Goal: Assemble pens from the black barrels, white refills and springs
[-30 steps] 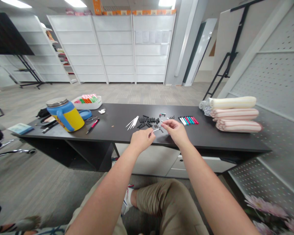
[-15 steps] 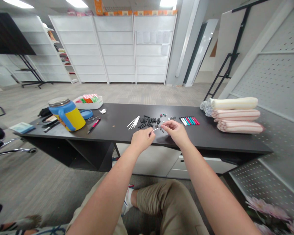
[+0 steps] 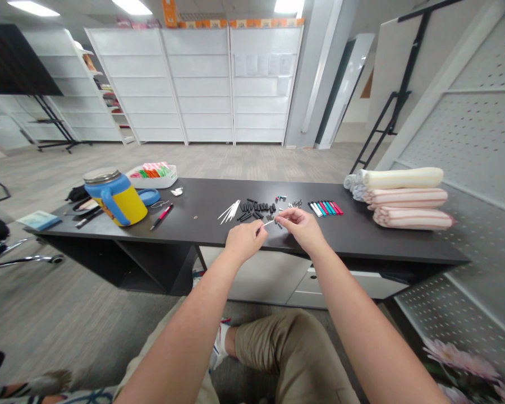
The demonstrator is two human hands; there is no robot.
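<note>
My left hand (image 3: 246, 238) is closed on a thin white stick (image 3: 269, 223), which looks like a pen refill. It points toward my right hand (image 3: 302, 226), whose thumb and fingers pinch together at the stick's other end. Whatever sits in that pinch is too small to make out. Just beyond my hands lie short black tubes (image 3: 252, 208) and, to their left, a fan of similar white sticks (image 3: 229, 211). Small metal pieces (image 3: 295, 203) are behind my right hand. A row of white, teal, black and red pen-like pieces (image 3: 325, 208) lies to its right.
On the dark desk (image 3: 193, 233), a blue and yellow mug (image 3: 120, 199), a red and black pen (image 3: 161, 216) and a white tray (image 3: 166, 180) of colourful packets stand or lie at left. Rolled towels (image 3: 408, 196) are stacked at the right end. A perforated panel (image 3: 480, 151) rises beyond them.
My right fingertips have shifted very slightly left toward the stick. My left hand and the things on the desk look the same.
</note>
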